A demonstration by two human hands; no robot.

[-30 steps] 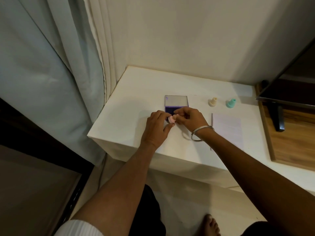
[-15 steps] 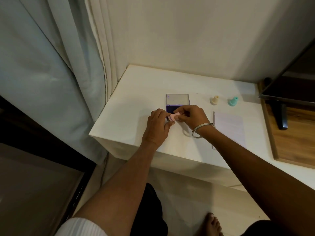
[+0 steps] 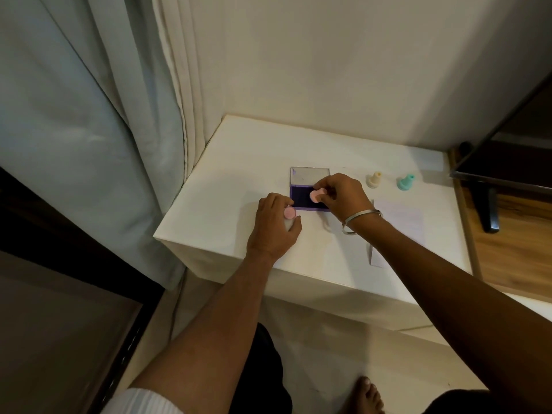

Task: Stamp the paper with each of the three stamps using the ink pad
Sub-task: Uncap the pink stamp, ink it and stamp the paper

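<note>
Head view, items listed left to right.

1. Left hand point(image 3: 273, 225): rests on the white surface point(image 3: 239, 162), grip closed around a pink cap point(image 3: 289, 212), which looks like the cover pulled off the stamp. Cap sits just beside the near left corner of the ink pad.

2. Ink pad point(image 3: 301, 198): open, clear lid point(image 3: 309, 175) folded back flat; dark inked face exposed, purple rim. Low and flat; should stay put under light pressure.

3. Pink stamp point(image 3: 316, 195): small, light, rigid plastic by the look of it. Tilted, round face turned toward the camera, held over the pad; contact with the ink cannot be told. Best taken by the narrow handle end, keeping fingers off the inked face.

4. Right hand point(image 3: 343, 198): grip pinched on the pink stamp at its handle, fingertips curled over it; a metal bangle point(image 3: 360, 221) on the wrist.

5. Cream stamp point(image 3: 374, 179): upright, untouched, well clear of both hands.

6. Paper point(image 3: 400, 222): lies flat, partly under the right forearm. No marks discernible.

7. Teal stamp point(image 3: 405, 182): upright, farthest right.
</note>
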